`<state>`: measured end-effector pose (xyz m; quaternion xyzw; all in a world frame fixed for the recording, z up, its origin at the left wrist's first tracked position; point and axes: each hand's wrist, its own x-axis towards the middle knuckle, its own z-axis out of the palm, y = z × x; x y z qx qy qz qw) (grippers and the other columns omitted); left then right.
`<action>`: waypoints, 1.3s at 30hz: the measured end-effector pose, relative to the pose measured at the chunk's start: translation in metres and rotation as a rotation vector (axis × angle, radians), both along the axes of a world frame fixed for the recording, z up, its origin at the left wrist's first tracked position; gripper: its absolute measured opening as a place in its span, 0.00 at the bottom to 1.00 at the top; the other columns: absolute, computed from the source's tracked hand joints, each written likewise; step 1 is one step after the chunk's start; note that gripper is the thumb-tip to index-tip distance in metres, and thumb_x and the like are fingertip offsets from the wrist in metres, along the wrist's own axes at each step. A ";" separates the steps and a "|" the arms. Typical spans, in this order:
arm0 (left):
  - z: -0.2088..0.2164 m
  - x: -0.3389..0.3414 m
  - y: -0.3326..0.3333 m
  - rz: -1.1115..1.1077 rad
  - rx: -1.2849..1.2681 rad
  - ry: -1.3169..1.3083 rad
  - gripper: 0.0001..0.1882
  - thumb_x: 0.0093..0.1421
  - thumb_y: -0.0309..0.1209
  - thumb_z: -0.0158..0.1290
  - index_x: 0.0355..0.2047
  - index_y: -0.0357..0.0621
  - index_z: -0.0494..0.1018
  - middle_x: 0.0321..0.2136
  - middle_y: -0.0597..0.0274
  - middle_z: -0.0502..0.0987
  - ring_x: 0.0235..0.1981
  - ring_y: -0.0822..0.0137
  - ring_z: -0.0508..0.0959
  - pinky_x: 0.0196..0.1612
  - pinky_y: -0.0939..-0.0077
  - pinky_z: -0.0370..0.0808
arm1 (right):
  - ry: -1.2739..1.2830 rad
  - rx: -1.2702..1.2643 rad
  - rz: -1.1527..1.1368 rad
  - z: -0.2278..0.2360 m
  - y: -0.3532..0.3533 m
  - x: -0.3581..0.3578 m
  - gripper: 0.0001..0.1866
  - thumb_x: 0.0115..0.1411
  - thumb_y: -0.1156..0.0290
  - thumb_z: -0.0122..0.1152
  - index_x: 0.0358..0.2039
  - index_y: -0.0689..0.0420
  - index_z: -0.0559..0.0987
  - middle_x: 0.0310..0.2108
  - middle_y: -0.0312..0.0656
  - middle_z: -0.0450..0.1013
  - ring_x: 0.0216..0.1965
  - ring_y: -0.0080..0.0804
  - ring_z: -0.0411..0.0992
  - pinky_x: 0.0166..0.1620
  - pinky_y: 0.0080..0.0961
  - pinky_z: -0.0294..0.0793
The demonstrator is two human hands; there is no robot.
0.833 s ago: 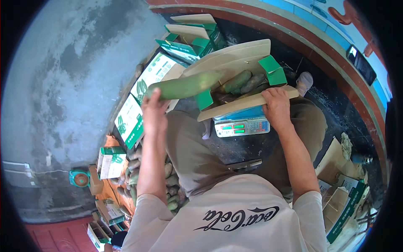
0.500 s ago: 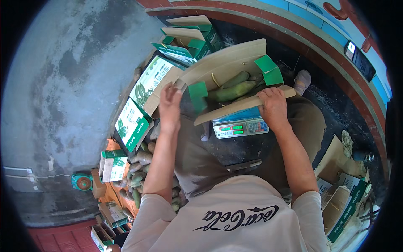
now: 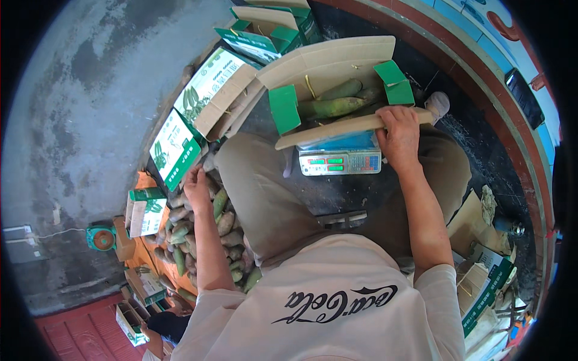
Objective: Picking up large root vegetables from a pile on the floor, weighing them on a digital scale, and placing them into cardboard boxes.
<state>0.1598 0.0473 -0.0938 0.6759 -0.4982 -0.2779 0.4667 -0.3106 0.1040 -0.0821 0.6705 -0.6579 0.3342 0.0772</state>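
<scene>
My right hand [image 3: 400,133] grips the near flap of an open cardboard box [image 3: 328,63], fingers over its edge and thumb on the near side. Inside lie long green vegetables [image 3: 332,107], partly hidden by the flap. Under the box is a scale [image 3: 340,163] with lit green displays and a keypad. My left hand [image 3: 197,188] is over the edge of a heap of similar green and brown vegetables [image 3: 226,224], close to a green-and-white box flap [image 3: 174,150]. Its fingers are loosely bent, and I see nothing held in them.
More green-and-white boxes stand at the far left [image 3: 268,30] and lower left [image 3: 146,212]. Flattened and opened cardboard [image 3: 475,289] lies at the right. A phone [image 3: 524,98] rests on the ledge at the upper right. Another person's dark sleeve [image 3: 168,325] shows at the lower left.
My left hand has moved away from the box's left side, down and left to the heap. My right hand stays on the flap. The whole view has shifted somewhat.
</scene>
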 end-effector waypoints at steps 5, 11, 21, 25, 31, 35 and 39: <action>-0.068 0.035 0.033 0.032 0.184 -0.046 0.09 0.59 0.25 0.50 0.39 0.36 0.74 0.34 0.64 0.76 0.36 0.74 0.74 0.43 0.80 0.69 | 0.025 -0.138 -0.030 0.003 0.001 0.001 0.17 0.43 0.74 0.63 0.37 0.56 0.76 0.40 0.40 0.72 0.45 0.40 0.67 0.52 0.39 0.61; -0.136 0.062 0.071 0.076 0.450 0.004 0.13 0.56 0.29 0.53 0.39 0.32 0.75 0.31 0.58 0.79 0.32 0.69 0.77 0.37 0.76 0.72 | 0.048 -0.167 -0.072 0.002 0.002 -0.003 0.19 0.44 0.72 0.63 0.40 0.56 0.76 0.42 0.39 0.71 0.46 0.39 0.67 0.52 0.40 0.60; -0.291 0.165 0.153 -0.059 0.788 -0.625 0.17 0.55 0.42 0.51 0.34 0.41 0.79 0.30 0.45 0.79 0.37 0.52 0.79 0.42 0.63 0.73 | 0.049 -0.206 -0.042 -0.003 -0.009 0.009 0.22 0.45 0.73 0.63 0.44 0.55 0.74 0.45 0.40 0.70 0.49 0.40 0.65 0.53 0.40 0.59; -0.271 0.113 0.159 -0.288 0.831 -0.664 0.19 0.54 0.44 0.52 0.36 0.43 0.78 0.35 0.44 0.78 0.41 0.50 0.77 0.45 0.61 0.73 | 0.123 -0.186 -0.113 -0.006 0.005 -0.004 0.23 0.46 0.74 0.62 0.46 0.56 0.73 0.48 0.40 0.69 0.51 0.42 0.64 0.54 0.41 0.59; -0.264 0.122 0.186 -0.230 0.904 -0.708 0.19 0.52 0.43 0.52 0.37 0.42 0.77 0.38 0.48 0.78 0.44 0.52 0.76 0.47 0.62 0.72 | 0.088 -0.239 -0.137 0.000 -0.002 -0.002 0.23 0.46 0.76 0.62 0.46 0.56 0.73 0.48 0.40 0.70 0.51 0.41 0.66 0.54 0.38 0.59; -0.254 0.107 0.186 -0.390 0.937 -0.824 0.17 0.54 0.40 0.50 0.38 0.43 0.76 0.40 0.51 0.77 0.46 0.52 0.76 0.48 0.61 0.73 | 0.096 -0.253 -0.148 -0.004 0.000 -0.007 0.21 0.49 0.76 0.61 0.45 0.56 0.73 0.48 0.41 0.71 0.51 0.41 0.66 0.54 0.37 0.59; -0.199 0.067 0.179 -0.522 1.074 -0.930 0.16 0.57 0.35 0.44 0.43 0.44 0.72 0.46 0.51 0.74 0.48 0.52 0.74 0.49 0.61 0.73 | 0.109 -0.245 -0.160 -0.004 0.000 -0.007 0.19 0.50 0.76 0.60 0.45 0.56 0.73 0.47 0.41 0.71 0.50 0.41 0.66 0.53 0.37 0.59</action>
